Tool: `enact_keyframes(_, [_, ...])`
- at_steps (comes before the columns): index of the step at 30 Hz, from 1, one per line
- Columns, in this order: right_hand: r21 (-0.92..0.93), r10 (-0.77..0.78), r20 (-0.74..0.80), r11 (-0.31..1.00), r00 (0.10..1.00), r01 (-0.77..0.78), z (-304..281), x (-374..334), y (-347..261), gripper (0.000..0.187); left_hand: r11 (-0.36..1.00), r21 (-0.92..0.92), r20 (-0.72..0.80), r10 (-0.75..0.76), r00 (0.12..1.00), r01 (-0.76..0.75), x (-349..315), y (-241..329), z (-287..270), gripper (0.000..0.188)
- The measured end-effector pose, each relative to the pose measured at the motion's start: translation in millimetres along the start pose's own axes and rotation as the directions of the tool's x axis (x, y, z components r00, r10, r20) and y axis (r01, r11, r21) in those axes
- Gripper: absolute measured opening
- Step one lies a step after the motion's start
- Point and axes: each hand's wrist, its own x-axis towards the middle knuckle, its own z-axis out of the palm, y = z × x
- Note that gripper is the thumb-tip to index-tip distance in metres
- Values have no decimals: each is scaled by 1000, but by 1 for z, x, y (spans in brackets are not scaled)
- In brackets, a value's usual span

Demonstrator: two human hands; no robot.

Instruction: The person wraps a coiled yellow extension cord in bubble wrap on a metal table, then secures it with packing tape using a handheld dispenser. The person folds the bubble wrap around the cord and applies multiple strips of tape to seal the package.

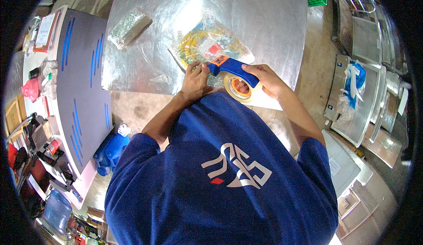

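Right hand (pixel 267 78) grips blue handheld tape dispenser (pixel 238 71), centre frame; left hand (pixel 194 83) beside its tip, hold indeterminable.

On the metal tabletop (pixel 275 29), I have open room to the right of the colourful plastic-wrapped bundle (pixel 214 46), out to the table's right edge. That bundle blocks the way straight ahead of my left hand (pixel 195 82). The blue tape dispenser (pixel 240 72) in my right hand (pixel 266 78) bars the space between my hands. To the left, a thin dark strip (pixel 177 60) lies in the way; beyond it, a bare lane runs between the bundle and the clear-wrapped block (pixel 129 28).
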Motion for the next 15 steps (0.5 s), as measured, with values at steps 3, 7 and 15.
enact_keyframes(3, [24,-9,-2,1000,1000,9,3,-4,2,47,999,41,33,-4,999,2,0,0,-3,101])
enact_keyframes(7, [104,0,19,995,1000,-2,8,-22,-3,49,996,52,93,-77,993,72,13,6,-16,94])
enact_keyframes(15, [89,-25,-107,995,994,34,22,-61,-2,46,998,60,104,-19,994,12,15,12,-20,95])
